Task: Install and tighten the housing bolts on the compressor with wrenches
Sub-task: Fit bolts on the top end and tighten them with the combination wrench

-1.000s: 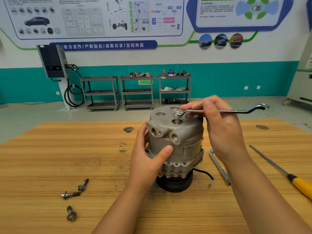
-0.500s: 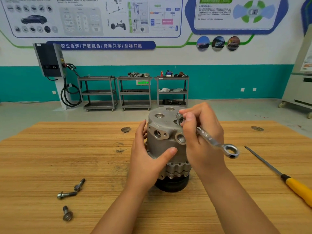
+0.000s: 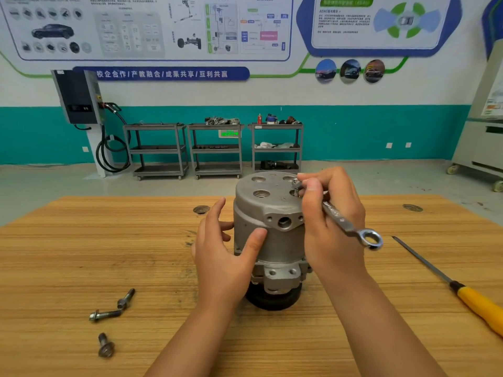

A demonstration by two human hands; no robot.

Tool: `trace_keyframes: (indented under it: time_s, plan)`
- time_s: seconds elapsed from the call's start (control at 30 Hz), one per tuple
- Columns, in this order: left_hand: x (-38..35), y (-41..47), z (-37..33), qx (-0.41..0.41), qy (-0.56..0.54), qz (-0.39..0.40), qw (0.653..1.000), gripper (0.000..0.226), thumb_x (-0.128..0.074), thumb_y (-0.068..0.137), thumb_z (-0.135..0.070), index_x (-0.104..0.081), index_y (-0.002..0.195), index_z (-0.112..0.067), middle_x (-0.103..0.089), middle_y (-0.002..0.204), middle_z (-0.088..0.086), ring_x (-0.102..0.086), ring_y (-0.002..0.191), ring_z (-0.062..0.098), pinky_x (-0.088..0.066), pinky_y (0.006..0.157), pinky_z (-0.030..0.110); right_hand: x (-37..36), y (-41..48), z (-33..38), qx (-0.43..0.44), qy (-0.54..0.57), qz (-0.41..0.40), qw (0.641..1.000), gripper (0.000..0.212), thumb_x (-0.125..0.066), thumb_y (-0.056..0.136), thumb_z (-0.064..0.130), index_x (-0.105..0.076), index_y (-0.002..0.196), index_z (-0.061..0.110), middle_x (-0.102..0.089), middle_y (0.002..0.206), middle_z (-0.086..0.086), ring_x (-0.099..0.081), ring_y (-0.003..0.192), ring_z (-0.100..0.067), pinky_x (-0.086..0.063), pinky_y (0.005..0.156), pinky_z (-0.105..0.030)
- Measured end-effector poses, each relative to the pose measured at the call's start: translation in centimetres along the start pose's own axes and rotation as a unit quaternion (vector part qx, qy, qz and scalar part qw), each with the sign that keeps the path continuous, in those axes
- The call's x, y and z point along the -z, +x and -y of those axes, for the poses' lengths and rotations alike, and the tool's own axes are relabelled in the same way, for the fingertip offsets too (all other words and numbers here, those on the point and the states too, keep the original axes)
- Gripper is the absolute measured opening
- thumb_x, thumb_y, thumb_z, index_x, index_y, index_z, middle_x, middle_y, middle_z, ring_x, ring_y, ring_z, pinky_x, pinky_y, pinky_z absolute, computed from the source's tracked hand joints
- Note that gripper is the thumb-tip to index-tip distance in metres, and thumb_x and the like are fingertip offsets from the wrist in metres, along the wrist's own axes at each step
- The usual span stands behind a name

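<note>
Grey cast aluminium, the compressor point(image 3: 268, 235) stands upright on its dark pulley end near the middle of the wooden worktop point(image 3: 81, 254), its flat top face showing several open bolt holes. One housing bolt point(image 3: 296, 186) stands proud in the hole at the right of that face — its threads show below the head, so it is far from seated. The right hand point(image 3: 330, 213) is closed around a ring wrench point(image 3: 345, 221), the near ring pointing toward the worktop's near right, the far end hidden by the fingers at the bolt head; whether it sits on the head I cannot tell. The left hand point(image 3: 226, 251) braces the housing's left side, thumb pressed on the front, fingers loosely spread, gripping nothing else. Three loose bolts point(image 3: 109, 315) lie toward the near left corner, and a yellow-handled screwdriver point(image 3: 462, 289) rests by the right edge. To do this step well, seat the ring squarely over the hex, keep the bolt vertical, and swing in short arcs — the left hand should firmly stop the body turning.
</note>
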State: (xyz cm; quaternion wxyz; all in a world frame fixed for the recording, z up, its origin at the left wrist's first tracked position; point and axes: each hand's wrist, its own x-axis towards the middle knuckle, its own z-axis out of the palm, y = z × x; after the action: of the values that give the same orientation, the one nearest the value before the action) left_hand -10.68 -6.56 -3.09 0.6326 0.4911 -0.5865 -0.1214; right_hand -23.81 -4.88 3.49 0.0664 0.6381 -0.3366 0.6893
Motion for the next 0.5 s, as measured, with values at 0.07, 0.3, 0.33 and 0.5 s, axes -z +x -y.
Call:
trace_keyframes:
  time_s: [0.07,0.3,0.33,0.5]
  plan:
    - [0.0,0.0,0.2,-0.002,-0.014,-0.018,1.000,0.074,-0.050,0.066,-0.074,-0.037,0.132,-0.043,-0.054,0.104,-0.015,-0.050,0.098,-0.001,-0.043,0.095,0.044,0.2,0.1,-0.5,-0.022,0.027,0.000,0.999,0.024,-0.038,0.095,0.019,-0.054,0.085,0.004,-0.060,0.084,-0.008,-0.056,0.081,-0.009,-0.044,0.070,-0.017]
    - [-0.4,-0.2,0.7,0.031,-0.125,0.084,0.988,0.099,-0.063,0.051,-0.085,-0.023,0.136,-0.055,-0.031,0.147,-0.016,-0.035,0.132,-0.006,-0.037,0.109,0.031,0.5,0.2,-1.2,-0.061,0.061,0.000,0.996,0.024,-0.037,0.096,0.027,-0.054,0.088,0.012,-0.061,0.088,0.003,-0.061,0.086,-0.008,-0.049,0.073,-0.024]
    - [-0.5,-0.3,0.8,0.037,-0.137,0.126,0.982,0.110,-0.066,0.047,-0.086,-0.018,0.141,-0.054,-0.028,0.151,-0.018,-0.034,0.135,-0.002,-0.038,0.110,0.038,0.4,0.2,-1.2,-0.060,0.064,0.002,0.996,0.025,-0.037,0.096,0.028,-0.054,0.088,0.012,-0.061,0.088,0.003,-0.061,0.085,-0.009,-0.049,0.073,-0.025]
    - [-0.7,-0.4,1.1,0.040,-0.148,0.157,0.976,0.115,-0.076,0.044,-0.079,-0.019,0.142,-0.056,-0.042,0.145,-0.020,-0.045,0.131,0.008,-0.045,0.104,0.046,0.5,0.9,-1.1,-0.138,0.138,0.002,0.981,0.020,-0.042,0.095,0.027,-0.057,0.084,0.021,-0.067,0.082,0.009,-0.064,0.082,-0.007,-0.051,0.073,-0.022]
